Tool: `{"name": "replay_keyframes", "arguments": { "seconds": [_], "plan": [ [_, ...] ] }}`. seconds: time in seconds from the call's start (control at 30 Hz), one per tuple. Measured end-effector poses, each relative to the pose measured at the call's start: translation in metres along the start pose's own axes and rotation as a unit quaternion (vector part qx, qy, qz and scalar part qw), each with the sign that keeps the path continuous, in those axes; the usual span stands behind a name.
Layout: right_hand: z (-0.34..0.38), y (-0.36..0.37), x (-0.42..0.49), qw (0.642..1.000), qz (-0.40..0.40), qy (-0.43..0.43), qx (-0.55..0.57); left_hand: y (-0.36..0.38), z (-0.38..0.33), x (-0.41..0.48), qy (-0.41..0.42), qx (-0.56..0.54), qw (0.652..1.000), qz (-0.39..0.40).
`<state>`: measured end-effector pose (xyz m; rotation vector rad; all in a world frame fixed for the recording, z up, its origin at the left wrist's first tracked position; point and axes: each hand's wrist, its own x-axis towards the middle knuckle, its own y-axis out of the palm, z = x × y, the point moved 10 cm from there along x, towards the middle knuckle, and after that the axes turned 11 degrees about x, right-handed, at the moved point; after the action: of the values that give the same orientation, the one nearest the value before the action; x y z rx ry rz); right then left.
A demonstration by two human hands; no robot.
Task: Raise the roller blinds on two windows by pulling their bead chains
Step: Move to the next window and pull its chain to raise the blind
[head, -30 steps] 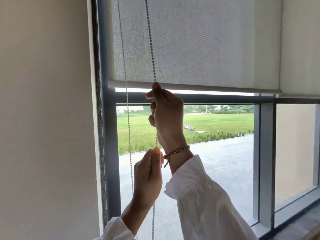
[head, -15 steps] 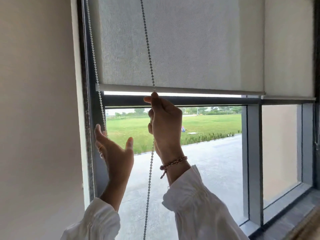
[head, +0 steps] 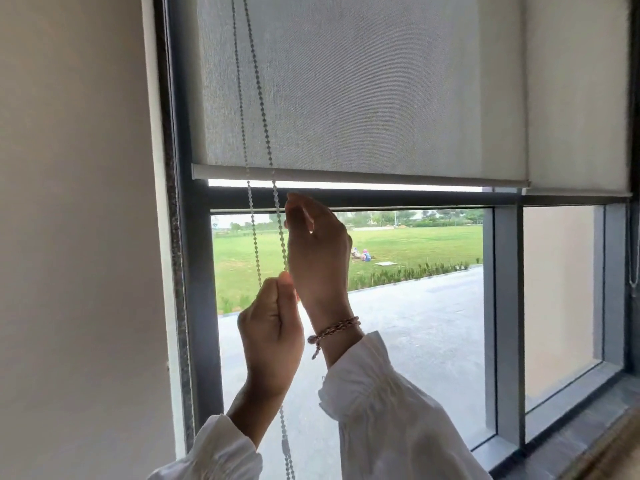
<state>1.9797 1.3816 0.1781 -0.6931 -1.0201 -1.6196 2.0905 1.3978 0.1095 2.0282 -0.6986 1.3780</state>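
Note:
A grey roller blind (head: 363, 91) covers the upper part of the left window, its bottom bar (head: 346, 176) level with the frame's crossbar. Two strands of a bead chain (head: 258, 98) hang in front of it on the left side. My left hand (head: 272, 336) is shut on the chain just below my right hand (head: 317, 252). The right hand's thumb and fingers pinch the right strand near the crossbar. A second blind (head: 576, 91) hangs over the narrower right window at about the same height. Its own chain (head: 632, 258) dangles at the far right edge.
A cream wall (head: 76, 237) stands directly left of the grey window frame (head: 202, 306). A vertical mullion (head: 505, 323) splits the two panes. The sill (head: 554, 448) runs along the lower right. Lawn and paving lie outside.
My left hand came back from the window's left edge, where it was open, and closed on the chain below the right hand. The view shifted right; the blind's bar looks about level.

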Motion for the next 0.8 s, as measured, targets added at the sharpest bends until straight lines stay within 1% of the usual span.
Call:
{"name": "replay_keyframes", "arguments": {
  "seconds": [0.07,0.1,0.17,0.3,0.43,0.57,0.8],
  "plan": [
    [-0.007,0.004,0.006,0.998,0.022,0.038,0.043,0.003,0.002,-0.006,0.006,-0.005,1.000,0.017],
    [-0.012,0.006,0.009,0.993,0.036,0.069,0.084,0.004,0.003,-0.010,0.014,0.000,1.000,0.027],
    [-0.019,0.013,0.011,0.974,0.066,0.127,0.174,0.007,0.007,-0.021,0.022,0.003,0.999,0.048],
    [-0.019,0.020,0.016,0.975,0.076,0.142,0.156,0.011,0.014,-0.043,0.010,-0.007,0.996,0.086],
    [-0.028,0.016,0.012,0.986,0.037,0.129,0.103,0.011,0.016,-0.059,0.007,-0.001,0.994,0.112],
    [-0.032,0.017,0.006,0.982,0.026,0.143,0.119,0.008,0.018,-0.062,0.004,-0.003,0.993,0.116],
    [-0.032,0.019,0.007,0.977,0.036,0.153,0.147,0.010,0.023,-0.059,-0.017,-0.064,0.990,0.121]
  ]
}}
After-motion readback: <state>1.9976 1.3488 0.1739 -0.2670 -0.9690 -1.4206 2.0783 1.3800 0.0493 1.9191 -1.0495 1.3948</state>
